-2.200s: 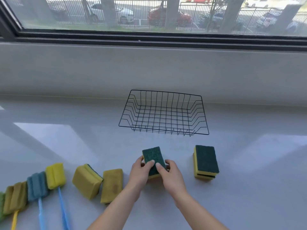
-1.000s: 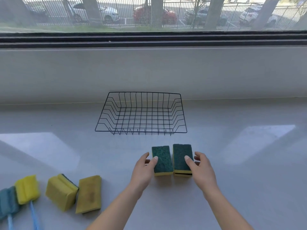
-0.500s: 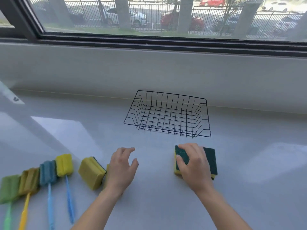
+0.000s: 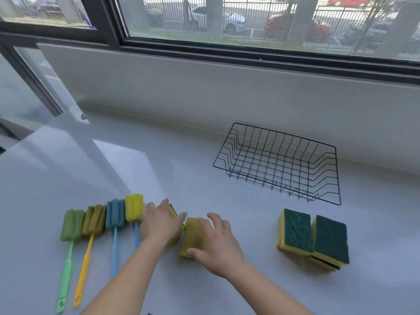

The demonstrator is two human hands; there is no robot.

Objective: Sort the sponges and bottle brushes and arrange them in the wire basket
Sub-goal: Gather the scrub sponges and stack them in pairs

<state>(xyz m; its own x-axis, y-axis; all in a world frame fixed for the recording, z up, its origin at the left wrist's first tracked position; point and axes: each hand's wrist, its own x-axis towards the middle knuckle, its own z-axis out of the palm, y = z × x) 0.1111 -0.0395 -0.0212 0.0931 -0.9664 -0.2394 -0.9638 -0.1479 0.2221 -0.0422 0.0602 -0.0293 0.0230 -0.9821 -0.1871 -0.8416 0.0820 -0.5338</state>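
Both forearms extended, left hand (image 4: pixel 162 226) and right hand (image 4: pixel 218 245) palm-down, fingers loosely spread, side by side left of basket (image 4: pixel 284 134).

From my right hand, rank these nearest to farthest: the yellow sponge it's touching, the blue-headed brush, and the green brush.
1. Yellow sponge: directly under the right hand.
2. Blue-headed brush: to the left, beyond the left hand.
3. Green brush: far left end of the row.

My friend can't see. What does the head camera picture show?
The left hand and right hand rest on two yellow sponges on a counter. Four bottle brushes lie to the left, green-topped sponges to the right, a wire basket behind.
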